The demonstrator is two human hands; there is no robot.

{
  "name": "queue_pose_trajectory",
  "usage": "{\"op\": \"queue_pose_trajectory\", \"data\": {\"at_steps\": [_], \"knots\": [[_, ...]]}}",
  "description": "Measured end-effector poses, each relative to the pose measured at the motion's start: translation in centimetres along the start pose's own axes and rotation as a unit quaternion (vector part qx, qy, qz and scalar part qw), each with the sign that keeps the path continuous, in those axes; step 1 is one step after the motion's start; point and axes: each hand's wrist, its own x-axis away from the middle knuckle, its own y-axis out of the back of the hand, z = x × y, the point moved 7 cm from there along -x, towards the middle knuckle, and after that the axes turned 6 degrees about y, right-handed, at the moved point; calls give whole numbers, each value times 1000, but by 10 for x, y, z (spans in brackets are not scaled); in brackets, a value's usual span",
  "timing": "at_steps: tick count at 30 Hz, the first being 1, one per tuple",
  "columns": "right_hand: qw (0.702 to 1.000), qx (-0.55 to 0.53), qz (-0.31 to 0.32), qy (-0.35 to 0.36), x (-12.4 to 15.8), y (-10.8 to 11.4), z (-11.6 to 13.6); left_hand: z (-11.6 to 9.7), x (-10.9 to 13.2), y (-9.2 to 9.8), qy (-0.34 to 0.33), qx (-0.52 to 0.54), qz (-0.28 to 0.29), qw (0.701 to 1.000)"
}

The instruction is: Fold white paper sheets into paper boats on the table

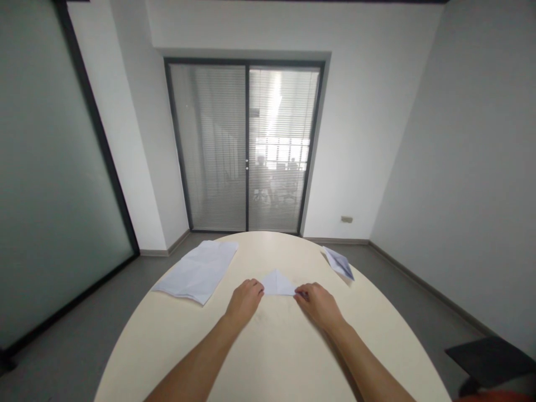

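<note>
A small white paper folded into a triangle (277, 283) lies on the pale round table (268, 357), its point facing away from me and a crease running down its middle. My left hand (247, 298) pinches its left corner. At the right corner, my right hand (319, 303) holds the paper between thumb and fingers. Both hands rest low over the tabletop, and their fingertips partly cover the two corners.
Flat white sheets (201, 271) lie at the table's left edge. A folded paper piece (339, 263) sits near the right edge. A black chair part (489, 360) shows at the lower right. Beyond the table stands a glass door (247, 145) with blinds.
</note>
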Motion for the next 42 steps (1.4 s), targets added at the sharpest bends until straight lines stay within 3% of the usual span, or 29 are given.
{"op": "queue_pose_trajectory", "data": {"at_steps": [14,23,32,42], "knots": [[1000,-6,-4,19,0,4,6,-3,2,4,11,-11,11,1000],[999,-4,-9,31,-1,4,9,-2,3,7,-1,-13,-20,1000],[998,-36,-48,29,-4,2,9,2,3,7,8,33,-48,998],[986,-118,-90,79,-6,-1,-8,14,-5,1,30,126,-90,988]]}}
